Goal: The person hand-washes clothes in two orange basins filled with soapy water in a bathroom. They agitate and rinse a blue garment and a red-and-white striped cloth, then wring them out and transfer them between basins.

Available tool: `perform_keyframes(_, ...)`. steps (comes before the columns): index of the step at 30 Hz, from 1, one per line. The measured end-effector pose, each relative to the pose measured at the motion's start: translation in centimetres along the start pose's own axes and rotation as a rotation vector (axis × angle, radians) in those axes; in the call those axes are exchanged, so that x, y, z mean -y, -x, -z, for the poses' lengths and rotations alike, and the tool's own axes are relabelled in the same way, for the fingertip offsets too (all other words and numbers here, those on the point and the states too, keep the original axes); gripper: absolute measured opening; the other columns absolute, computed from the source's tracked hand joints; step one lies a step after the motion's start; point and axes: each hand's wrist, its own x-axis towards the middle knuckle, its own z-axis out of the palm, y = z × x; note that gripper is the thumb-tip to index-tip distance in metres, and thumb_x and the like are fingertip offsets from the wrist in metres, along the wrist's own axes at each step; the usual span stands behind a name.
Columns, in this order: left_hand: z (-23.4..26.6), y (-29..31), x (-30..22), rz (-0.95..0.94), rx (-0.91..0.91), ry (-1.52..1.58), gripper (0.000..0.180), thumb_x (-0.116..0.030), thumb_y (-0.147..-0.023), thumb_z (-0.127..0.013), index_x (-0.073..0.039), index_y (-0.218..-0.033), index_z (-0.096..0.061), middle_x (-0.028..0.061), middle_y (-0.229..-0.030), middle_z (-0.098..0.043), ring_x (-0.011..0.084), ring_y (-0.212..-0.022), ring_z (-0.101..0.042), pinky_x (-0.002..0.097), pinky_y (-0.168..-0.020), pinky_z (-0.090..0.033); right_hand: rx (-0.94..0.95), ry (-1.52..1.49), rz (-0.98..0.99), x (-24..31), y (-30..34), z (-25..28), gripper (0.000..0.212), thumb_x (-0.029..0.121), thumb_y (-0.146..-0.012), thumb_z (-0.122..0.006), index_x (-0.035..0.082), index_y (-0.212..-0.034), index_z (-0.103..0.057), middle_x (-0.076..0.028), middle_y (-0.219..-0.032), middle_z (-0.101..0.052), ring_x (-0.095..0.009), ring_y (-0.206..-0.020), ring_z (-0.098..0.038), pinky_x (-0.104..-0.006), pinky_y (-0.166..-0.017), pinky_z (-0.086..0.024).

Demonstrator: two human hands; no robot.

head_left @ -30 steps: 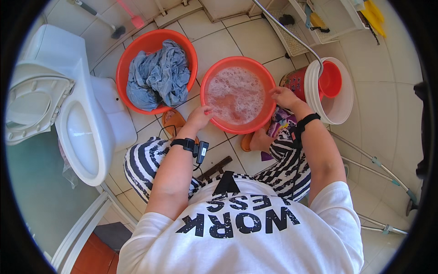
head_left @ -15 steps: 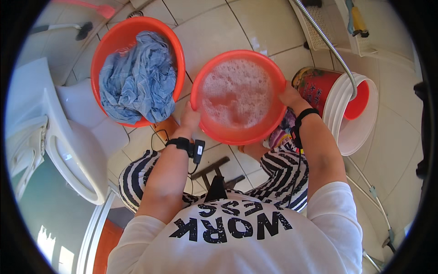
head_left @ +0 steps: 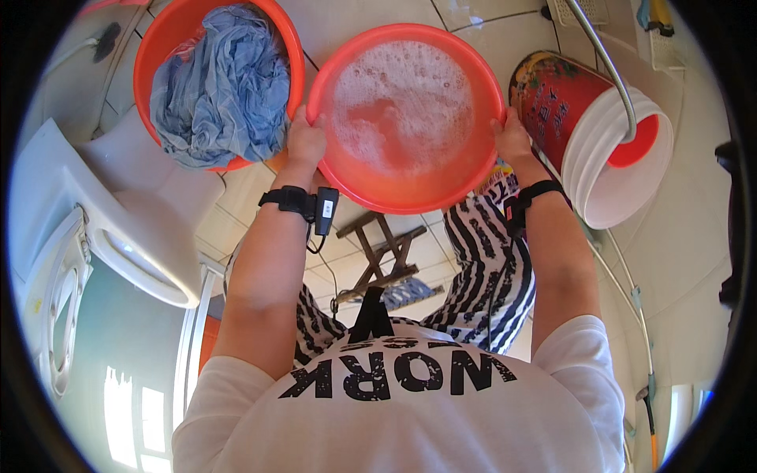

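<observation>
A round red basin (head_left: pixel 394 206) of foamy, soapy water is held between my two hands, above the tiled floor in front of my knees. My left hand (head_left: pixel 306 140) is closed on its left rim. On the opposite rim my right hand (head_left: pixel 512 140) grips, its fingers partly hidden by the wall of the basin. The suds lie mostly toward the far side, and pinkish water shows through nearer to me. Just left stands a second red basin (head_left: pixel 296 43) with crumpled blue checked cloth (head_left: pixel 229 87) heaped in it.
A low wooden folding stool (head_left: pixel 382 244) stands between my legs. To the right are nested buckets, red (head_left: pixel 564 106) and white (head_left: pixel 615 201), with a metal shower hose (head_left: pixel 603 47) hanging over them. A white ceramic fixture (head_left: pixel 134 244) is at the left. Thin poles (head_left: pixel 643 331) lean along the right wall.
The basin of suds has risen and looks larger, with both hands still on its rim. My body seems more upright, and the stool shows more fully. The water has sloshed, baring a patch.
</observation>
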Motion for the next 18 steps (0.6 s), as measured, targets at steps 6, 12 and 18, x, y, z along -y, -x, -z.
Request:
perform_keyframes(6,6.6,2.1,-1.9,0.011,0.052,0.244,0.033,-0.021,-0.093,-0.065,-0.002,-0.12,-0.06,0.0206,-0.106,-0.069,0.0347,-0.1,-0.067,0.0396,-0.088,-0.05,0.012,-0.147,0.078,2.1,7.3,4.8,0.038,0.029,-0.096,-0.059,0.003,-0.123,-0.048,-0.031,-0.113,-0.064,-0.047,-0.109,-0.061,-0.052,-0.094,-0.047)
perform_keyframes(12,13.4,7.3,-6.0,-0.049,0.039,0.268,0.025,-0.014,-0.096,-0.063,-0.002,-0.117,-0.061,0.0118,-0.102,-0.069,0.0195,-0.094,-0.064,0.0344,-0.086,-0.05,-0.008,-0.294,0.147,4.9,15.6,9.2,0.032,0.024,-0.096,-0.06,0.002,-0.116,-0.048,-0.031,-0.104,-0.065,-0.05,-0.102,-0.061,-0.0532,-0.085,-0.048)
perform_keyframes(18,23.3,17.9,-4.8,-0.064,-0.007,0.367,0.024,-0.013,-0.099,-0.06,-0.002,-0.119,-0.06,0.0047,-0.107,-0.066,0.0119,-0.096,-0.059,0.0279,-0.087,-0.048,-0.098,-0.367,0.288,9.4,28.7,12.1,0.029,0.02,-0.096,-0.062,0.002,-0.115,-0.048,-0.028,-0.098,-0.063,-0.05,-0.094,-0.06,-0.0526,-0.081,-0.048)
